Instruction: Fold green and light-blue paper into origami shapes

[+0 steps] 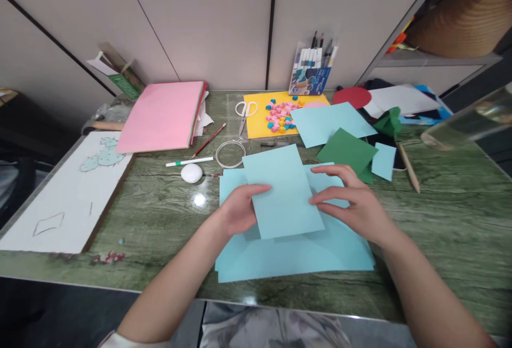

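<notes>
A rectangular light blue sheet of paper (285, 193) is held up by my left hand (242, 206), thumb on top and the other fingers underneath. At the sheet's right edge is my right hand (352, 201), its fingers apart; a fingertip reaches the edge, though I cannot tell whether it presses on it. Below both hands lie larger light blue sheets (296, 260), stacked flat on the green table (160, 241).
Beyond the sheets lie scissors (243, 116), a ring of wire (231, 154), a white egg-shaped object (191, 173), a marker (189, 161) and yellow paper (256, 124) with small coloured lumps. Green paper (344, 150) is right; pink paper (160, 116) and a drawing board (68, 193) are left.
</notes>
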The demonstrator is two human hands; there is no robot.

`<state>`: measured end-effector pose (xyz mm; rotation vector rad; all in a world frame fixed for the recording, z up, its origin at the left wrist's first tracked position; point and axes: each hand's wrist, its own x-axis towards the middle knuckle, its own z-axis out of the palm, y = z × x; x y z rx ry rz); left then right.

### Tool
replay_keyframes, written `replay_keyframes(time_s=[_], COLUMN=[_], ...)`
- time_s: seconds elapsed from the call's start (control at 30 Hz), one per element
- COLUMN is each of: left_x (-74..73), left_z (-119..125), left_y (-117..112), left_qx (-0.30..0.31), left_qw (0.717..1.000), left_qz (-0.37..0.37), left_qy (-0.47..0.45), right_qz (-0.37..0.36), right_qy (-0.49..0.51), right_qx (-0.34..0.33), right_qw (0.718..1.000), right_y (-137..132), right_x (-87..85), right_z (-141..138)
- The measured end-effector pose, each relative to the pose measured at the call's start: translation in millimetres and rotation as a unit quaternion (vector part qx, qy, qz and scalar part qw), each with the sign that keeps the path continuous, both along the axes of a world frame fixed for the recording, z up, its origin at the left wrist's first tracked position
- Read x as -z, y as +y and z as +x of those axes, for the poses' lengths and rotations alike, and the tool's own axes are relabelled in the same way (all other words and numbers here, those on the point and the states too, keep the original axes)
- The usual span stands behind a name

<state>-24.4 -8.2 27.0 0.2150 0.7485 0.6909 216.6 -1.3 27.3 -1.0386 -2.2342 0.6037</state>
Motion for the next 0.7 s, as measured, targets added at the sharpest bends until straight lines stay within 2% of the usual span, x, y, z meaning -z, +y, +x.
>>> replay_keyframes(time_s=[0.1, 0.23, 0.4, 0.5, 0.7], left_x=[0.2, -1.0, 0.1, 0.8, 2.1], left_z=[1.1, 6.2, 14.2, 17.9, 27.1], left_y=[-1.0, -3.8, -12.4, -19.4, -27.5], left_qx=[0.001, -0.004, 0.004, 0.02, 0.082], left_qw=[1.0, 0.997, 0.996, 0.995, 0.982], left_qz=[0.03, 0.064, 0.081, 0.084, 0.161], left_qy=[0.008, 0.034, 0.025, 0.051, 0.049], right_qz=[-0.055, -0.071, -0.019, 0.019, 0.052], right_qy=[0.007, -0.002, -0.03, -0.034, -0.034], right_qx=[-0.027, -0.026, 0.011, 0.032, 0.084], right_qw=[0.998, 0.997, 0.999, 0.999, 0.995], right_y=[0.6, -1.0, -8.0, -12.0, -17.7], right_x=[-1.0, -2.6, 0.0, 3.8, 8.0], right_z=[1.2, -2.8, -14.8, -21.0, -28.6])
